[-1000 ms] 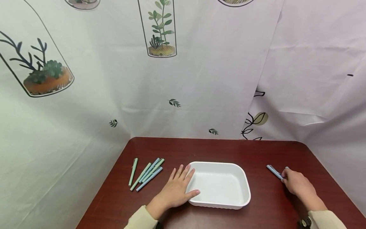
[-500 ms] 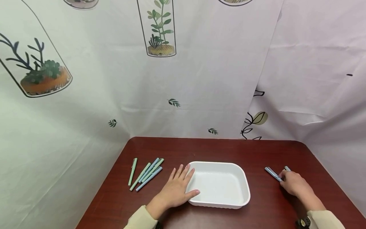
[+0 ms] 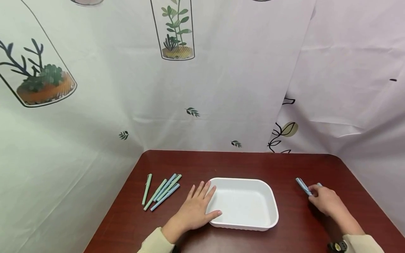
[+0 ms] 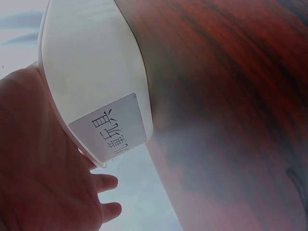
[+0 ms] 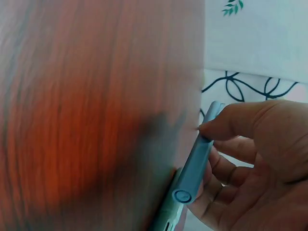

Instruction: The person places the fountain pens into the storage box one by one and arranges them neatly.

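Observation:
In the head view, a white plastic tray point(image 3: 243, 207) stands on the table with nothing inside. My left hand point(image 3: 195, 208) lies spread along its left side, fingers straight, touching the rim. The left wrist view shows that hand point(image 4: 45, 159) against the tray's outer wall point(image 4: 91, 57), which bears a printed label. Off to the right, my right hand point(image 3: 327, 202) pinches a blue pen point(image 3: 303, 186) between thumb and fingers. From the right wrist, the held pen point(image 5: 197, 156) is tilted, and a pale green-blue pen point(image 5: 168, 211) shows beneath it, partly hidden.
Several green and blue pens lie at the table's left, among them a lone green pen point(image 3: 147, 189) beside a loose bunch with a blue pen point(image 3: 165, 197). The dark red table point(image 3: 253, 165) ends at a patterned cloth wall point(image 3: 221, 88) behind.
My right hand has shifted slightly, and the blue pen in its grip has turned to a steeper slant. The left hand, tray and left-side pens have stayed put.

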A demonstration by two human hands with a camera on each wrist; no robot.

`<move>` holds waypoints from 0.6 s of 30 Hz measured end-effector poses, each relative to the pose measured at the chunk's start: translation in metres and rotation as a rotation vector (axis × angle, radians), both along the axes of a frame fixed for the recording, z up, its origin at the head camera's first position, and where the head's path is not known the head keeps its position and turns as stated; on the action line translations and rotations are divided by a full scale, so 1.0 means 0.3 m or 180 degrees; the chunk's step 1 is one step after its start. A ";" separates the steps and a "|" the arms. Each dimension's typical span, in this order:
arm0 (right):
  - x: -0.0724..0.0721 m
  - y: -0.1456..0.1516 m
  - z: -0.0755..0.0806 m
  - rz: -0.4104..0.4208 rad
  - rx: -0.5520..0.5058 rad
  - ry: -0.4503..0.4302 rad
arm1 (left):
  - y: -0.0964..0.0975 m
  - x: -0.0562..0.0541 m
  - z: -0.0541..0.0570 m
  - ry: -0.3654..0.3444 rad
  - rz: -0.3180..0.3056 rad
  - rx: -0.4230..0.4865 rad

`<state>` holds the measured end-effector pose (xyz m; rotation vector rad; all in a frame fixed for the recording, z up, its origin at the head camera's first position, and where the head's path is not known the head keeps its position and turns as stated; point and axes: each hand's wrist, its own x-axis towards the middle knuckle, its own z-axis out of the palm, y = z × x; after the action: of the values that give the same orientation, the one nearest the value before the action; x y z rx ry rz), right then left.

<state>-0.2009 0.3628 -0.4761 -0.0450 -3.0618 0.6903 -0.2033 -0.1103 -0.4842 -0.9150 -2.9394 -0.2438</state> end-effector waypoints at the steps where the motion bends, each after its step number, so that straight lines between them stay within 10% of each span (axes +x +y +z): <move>1: 0.000 -0.003 0.005 0.0008 -0.0059 0.0038 | 0.001 -0.001 0.002 0.0008 -0.0001 -0.0011; 8: 0.004 -0.031 0.043 0.0059 -0.0533 0.0034 | 0.005 0.000 0.021 -0.0035 0.0006 -0.0035; 18: 0.032 -0.107 0.052 0.0133 -0.2207 -0.0322 | 0.004 0.006 0.014 -0.0029 0.0011 -0.0060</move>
<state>-0.1912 0.3307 -0.4604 -0.0160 -2.7434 1.7509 -0.2016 -0.1089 -0.4798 -0.9133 -2.9564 -0.2213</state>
